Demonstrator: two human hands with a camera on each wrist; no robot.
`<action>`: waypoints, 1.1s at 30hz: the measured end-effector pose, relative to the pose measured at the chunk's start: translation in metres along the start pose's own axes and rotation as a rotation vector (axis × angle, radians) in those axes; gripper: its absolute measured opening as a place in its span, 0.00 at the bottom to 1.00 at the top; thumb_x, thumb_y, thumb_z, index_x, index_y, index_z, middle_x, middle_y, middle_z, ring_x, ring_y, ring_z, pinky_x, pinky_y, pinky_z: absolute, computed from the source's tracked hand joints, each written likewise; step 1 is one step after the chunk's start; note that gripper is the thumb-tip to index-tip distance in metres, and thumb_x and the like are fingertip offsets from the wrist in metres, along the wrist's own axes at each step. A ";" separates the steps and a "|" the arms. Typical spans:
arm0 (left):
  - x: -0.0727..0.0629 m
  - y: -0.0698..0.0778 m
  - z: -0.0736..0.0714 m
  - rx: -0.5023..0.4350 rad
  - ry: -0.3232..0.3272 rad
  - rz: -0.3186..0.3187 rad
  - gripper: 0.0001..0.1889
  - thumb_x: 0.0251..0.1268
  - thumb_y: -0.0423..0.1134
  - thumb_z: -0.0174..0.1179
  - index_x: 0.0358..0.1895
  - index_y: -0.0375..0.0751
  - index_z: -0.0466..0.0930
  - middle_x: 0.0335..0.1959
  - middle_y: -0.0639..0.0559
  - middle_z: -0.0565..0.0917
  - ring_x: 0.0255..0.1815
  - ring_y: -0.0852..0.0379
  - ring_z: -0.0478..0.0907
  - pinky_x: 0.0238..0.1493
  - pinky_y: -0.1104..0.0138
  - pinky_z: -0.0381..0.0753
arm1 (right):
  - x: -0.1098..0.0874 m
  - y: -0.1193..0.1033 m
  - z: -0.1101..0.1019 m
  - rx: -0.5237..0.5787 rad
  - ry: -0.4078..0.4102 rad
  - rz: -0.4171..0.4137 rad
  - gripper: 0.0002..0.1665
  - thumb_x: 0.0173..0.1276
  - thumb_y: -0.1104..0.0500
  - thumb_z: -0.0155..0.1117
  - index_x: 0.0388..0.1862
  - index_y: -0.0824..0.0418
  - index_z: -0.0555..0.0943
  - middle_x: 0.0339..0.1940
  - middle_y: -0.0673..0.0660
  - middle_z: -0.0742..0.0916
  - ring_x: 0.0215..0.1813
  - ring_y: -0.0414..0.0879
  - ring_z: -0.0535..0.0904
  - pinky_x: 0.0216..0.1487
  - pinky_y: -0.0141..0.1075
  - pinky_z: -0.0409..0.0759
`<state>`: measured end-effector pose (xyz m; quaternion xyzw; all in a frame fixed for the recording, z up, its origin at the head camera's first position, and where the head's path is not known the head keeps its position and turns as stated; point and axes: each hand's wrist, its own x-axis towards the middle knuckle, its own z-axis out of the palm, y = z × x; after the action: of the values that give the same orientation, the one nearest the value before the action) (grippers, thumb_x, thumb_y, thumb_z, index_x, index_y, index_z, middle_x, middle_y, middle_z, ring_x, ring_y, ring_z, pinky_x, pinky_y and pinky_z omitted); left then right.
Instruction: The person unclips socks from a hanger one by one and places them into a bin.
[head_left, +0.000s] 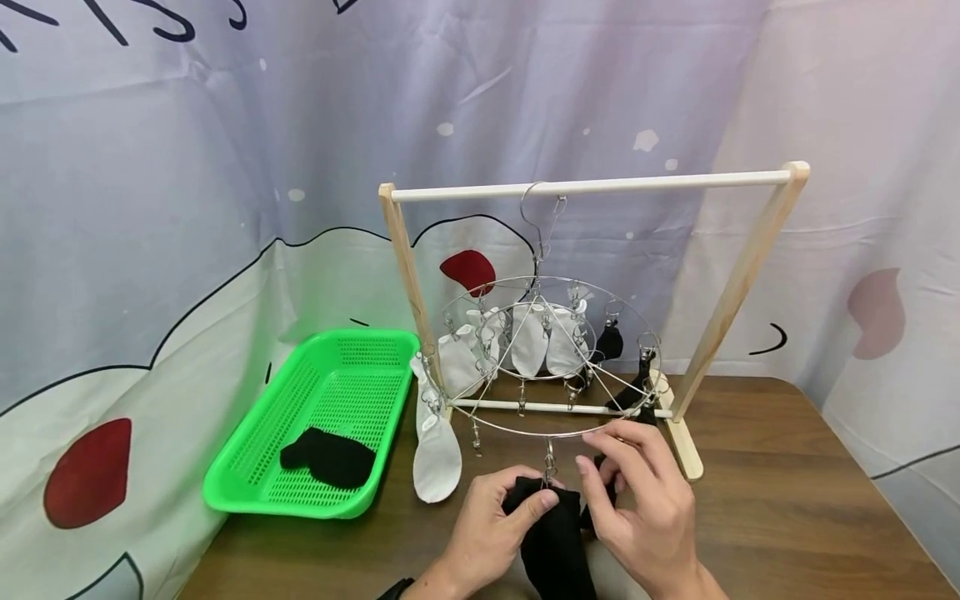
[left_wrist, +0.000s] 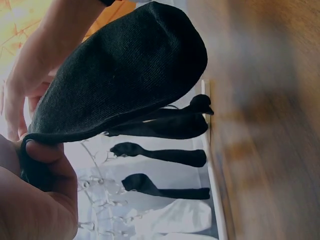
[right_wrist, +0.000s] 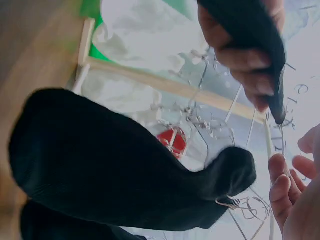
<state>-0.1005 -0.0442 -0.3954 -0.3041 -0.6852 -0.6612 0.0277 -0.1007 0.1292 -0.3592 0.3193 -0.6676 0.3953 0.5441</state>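
My left hand (head_left: 487,521) pinches a black sock (head_left: 557,546) near its opening, thumb in front. The sock's top edge meets a metal clip (head_left: 550,458) that dangles from the near side of a round wire drying hanger (head_left: 517,430); in the left wrist view the sock's foot (left_wrist: 130,65) swings outward. Close to its right, my right hand (head_left: 645,500) is raised with fingers spread and slightly bent, fingertips by the hanger's ring. Nothing lies between those fingers (right_wrist: 281,187) in the right wrist view. Beside them another clipped black sock (right_wrist: 100,160) hangs.
A wooden rack's white bar (head_left: 600,185) carries the hanger by its hook. White socks (head_left: 437,458) hang at the left and back, black ones (head_left: 609,340) at the right. A green basket (head_left: 225,487) at left holds a black sock (head_left: 330,458). A patterned curtain stands behind.
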 end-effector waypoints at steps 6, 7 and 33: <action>0.001 -0.003 -0.003 0.007 0.011 0.009 0.07 0.63 0.35 0.60 0.42 0.39 0.82 0.37 0.45 0.86 0.37 0.64 0.82 0.37 0.66 0.84 | -0.005 -0.007 0.001 0.054 -0.111 0.065 0.11 0.55 0.67 0.70 0.39 0.67 0.84 0.35 0.59 0.82 0.23 0.34 0.69 0.24 0.15 0.63; 0.001 -0.006 -0.003 0.013 0.013 0.015 0.07 0.63 0.35 0.60 0.42 0.40 0.82 0.36 0.46 0.86 0.36 0.65 0.81 0.36 0.67 0.84 | -0.005 -0.009 0.002 0.061 -0.143 0.084 0.13 0.55 0.67 0.70 0.41 0.66 0.83 0.35 0.57 0.83 0.23 0.32 0.69 0.24 0.14 0.63; -0.037 -0.030 -0.036 0.038 -0.029 -0.235 0.10 0.64 0.46 0.60 0.39 0.44 0.83 0.31 0.51 0.86 0.23 0.65 0.81 0.21 0.64 0.83 | -0.011 -0.014 0.021 0.294 -0.079 0.245 0.20 0.47 0.80 0.68 0.35 0.61 0.85 0.27 0.57 0.85 0.18 0.32 0.62 0.16 0.18 0.56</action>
<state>-0.0967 -0.0894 -0.4341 -0.2307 -0.7290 -0.6422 -0.0543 -0.0963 0.1039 -0.3697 0.3270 -0.6573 0.5390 0.4130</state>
